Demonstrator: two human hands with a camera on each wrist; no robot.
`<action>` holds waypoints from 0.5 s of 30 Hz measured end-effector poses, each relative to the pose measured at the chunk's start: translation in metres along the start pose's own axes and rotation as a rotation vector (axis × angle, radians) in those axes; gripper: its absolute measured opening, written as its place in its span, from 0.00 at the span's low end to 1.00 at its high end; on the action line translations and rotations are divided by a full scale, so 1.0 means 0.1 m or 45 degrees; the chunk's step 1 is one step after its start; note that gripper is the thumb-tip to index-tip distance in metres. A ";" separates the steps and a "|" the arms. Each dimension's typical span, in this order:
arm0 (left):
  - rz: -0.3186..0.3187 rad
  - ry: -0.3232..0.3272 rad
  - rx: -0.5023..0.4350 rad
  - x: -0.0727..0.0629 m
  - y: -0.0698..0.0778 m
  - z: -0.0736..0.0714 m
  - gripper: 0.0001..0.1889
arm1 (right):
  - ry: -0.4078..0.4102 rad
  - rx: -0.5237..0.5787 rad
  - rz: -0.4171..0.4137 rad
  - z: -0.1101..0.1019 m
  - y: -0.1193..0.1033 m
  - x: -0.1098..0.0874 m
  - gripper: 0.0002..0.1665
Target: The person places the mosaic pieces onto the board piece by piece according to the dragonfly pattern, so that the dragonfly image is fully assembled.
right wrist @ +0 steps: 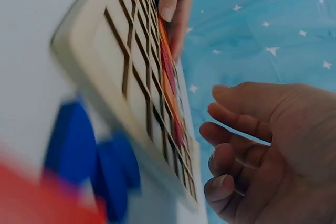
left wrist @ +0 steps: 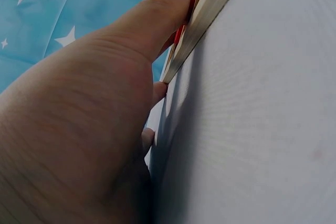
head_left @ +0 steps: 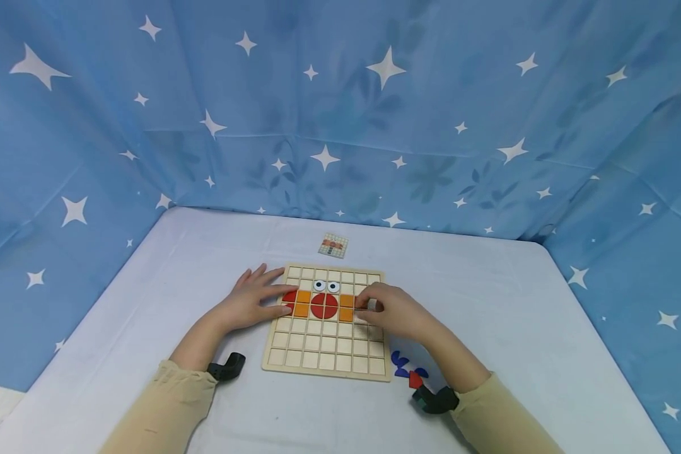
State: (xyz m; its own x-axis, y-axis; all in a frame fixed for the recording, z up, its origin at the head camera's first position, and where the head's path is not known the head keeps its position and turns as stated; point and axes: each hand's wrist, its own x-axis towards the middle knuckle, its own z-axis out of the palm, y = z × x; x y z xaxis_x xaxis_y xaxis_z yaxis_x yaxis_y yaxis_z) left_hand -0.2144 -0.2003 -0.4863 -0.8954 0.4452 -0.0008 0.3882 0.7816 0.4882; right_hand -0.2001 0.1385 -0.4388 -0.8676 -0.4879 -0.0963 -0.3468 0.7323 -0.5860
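A wooden grid board [head_left: 312, 360] lies on the table, bearing orange squares [head_left: 302, 303], a red circle of quarter pieces [head_left: 324, 306] and two round eye pieces [head_left: 320, 285]. My left hand [head_left: 251, 302] rests at the board's left edge with its fingers spread. Its thumb and index finger touch red pieces [head_left: 289, 300] there. Over the right side of the board is my right hand [head_left: 396, 309], thumb and fingertips close to the squares beside the orange column. In the right wrist view its fingers [right wrist: 231, 153] are loosely bent, with nothing visible between them.
Several blue curved pieces [head_left: 400, 360] and a red piece [head_left: 415, 379] lie on the table off the board's lower right corner. A small patterned card [head_left: 333, 245] lies behind the board. A starred blue curtain [head_left: 340, 113] surrounds the white table [head_left: 465, 284].
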 end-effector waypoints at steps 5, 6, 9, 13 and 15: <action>0.008 0.000 0.017 0.01 0.02 0.00 0.29 | -0.003 -0.055 0.003 -0.15 0.15 -0.26 0.06; 0.008 0.001 0.020 0.01 0.02 0.00 0.29 | -0.005 -0.061 0.000 -0.16 0.19 -0.31 0.06; 0.006 0.000 0.021 0.02 0.02 0.00 0.29 | -0.006 -0.078 -0.014 -0.15 0.29 -0.47 0.06; -0.006 -0.008 0.014 0.01 0.01 0.00 0.29 | -0.058 -0.067 -0.018 -0.14 0.40 -0.66 0.10; -0.001 -0.009 0.022 0.01 0.01 0.01 0.29 | -0.123 -0.056 -0.023 -0.14 0.44 -0.76 0.12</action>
State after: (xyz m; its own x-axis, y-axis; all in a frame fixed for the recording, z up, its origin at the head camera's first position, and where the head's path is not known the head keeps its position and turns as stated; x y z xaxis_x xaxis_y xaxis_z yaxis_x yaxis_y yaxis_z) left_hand -0.2147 -0.1991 -0.4867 -0.8942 0.4476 -0.0070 0.3914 0.7894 0.4730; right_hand -0.1546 0.2148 -0.4462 -0.8235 -0.5430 -0.1642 -0.3793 0.7423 -0.5524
